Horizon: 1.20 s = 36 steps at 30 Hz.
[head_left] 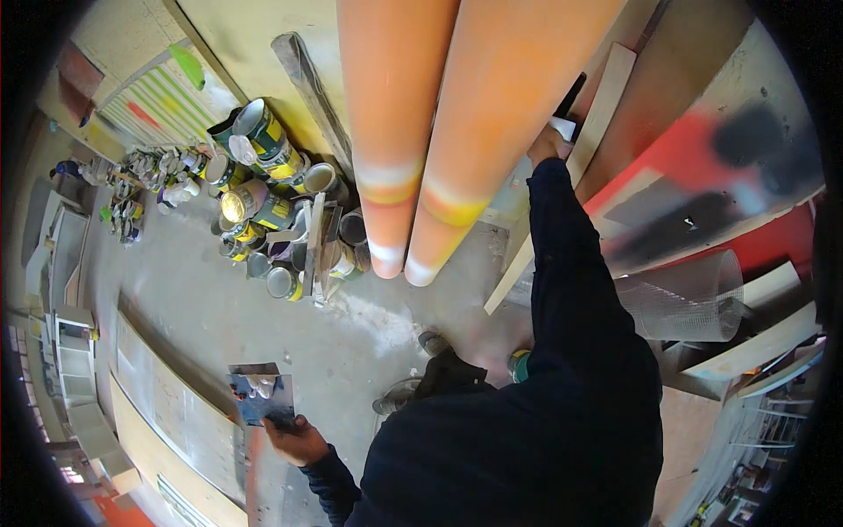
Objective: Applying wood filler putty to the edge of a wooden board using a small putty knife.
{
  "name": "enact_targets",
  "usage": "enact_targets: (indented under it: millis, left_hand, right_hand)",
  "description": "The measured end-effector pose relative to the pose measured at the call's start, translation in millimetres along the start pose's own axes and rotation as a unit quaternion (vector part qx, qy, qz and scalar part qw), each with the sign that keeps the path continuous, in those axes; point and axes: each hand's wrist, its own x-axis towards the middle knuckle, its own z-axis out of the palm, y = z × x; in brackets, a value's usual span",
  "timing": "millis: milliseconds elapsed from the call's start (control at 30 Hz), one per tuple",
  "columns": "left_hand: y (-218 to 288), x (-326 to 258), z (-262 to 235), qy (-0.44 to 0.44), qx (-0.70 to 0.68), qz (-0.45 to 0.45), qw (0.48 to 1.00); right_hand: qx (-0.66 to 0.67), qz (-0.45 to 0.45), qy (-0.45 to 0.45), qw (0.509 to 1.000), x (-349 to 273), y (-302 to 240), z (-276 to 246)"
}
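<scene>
My left hand point(297, 441), low and left of my body, grips a wide, flat metal putty knife point(272, 406). A lump of whitish filler point(261, 385) sits on its blade. My right arm reaches up and forward, and my right hand point(549, 147) is at the right side of the nearer of two tall orange tubes point(509, 79). Its fingers close on a small tool with a white part point(565, 128) and a dark part, whose exact kind I cannot make out. The tubes stand upright side by side, with white and yellow bands near their lower ends.
Stacked paint cans point(255, 206) stand left of the tubes, beside a leaning wooden board point(312, 97). On the right are paint-marked panels point(702, 176), a roll of wire mesh point(694, 299) and loose boards point(755, 342). Long panels point(171, 386) lie at the lower left.
</scene>
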Motion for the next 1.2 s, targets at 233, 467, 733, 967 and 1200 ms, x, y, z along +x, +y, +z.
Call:
enact_targets:
  millis: [233, 467, 733, 967, 1200]
  left_hand:
    - [-8, 27, -1, -0.075, 0.178, 0.116, 0.974]
    - [2, 14, 34, -0.127, -0.11, -0.093, 0.981]
    - [-4, -2, 38, -0.098, -0.123, -0.139, 0.978]
    - [-5, -15, 44, -0.084, -0.104, -0.177, 0.975]
    - [10, -1, 19, -0.047, -0.149, -0.176, 0.972]
  right_hand:
    - [0.213, -0.134, -0.018, 0.968, -6, 87, -8]
    - [0.388, 0.096, 0.093, 0.912, -108, 109, 27]
    - [0.394, 0.045, -0.559, 0.728, -453, -113, 25]
    - [0.656, -0.023, -0.664, 0.357, -423, -378, -49]
    - [0.601, -0.075, -0.733, 0.312, -436, -437, -37]
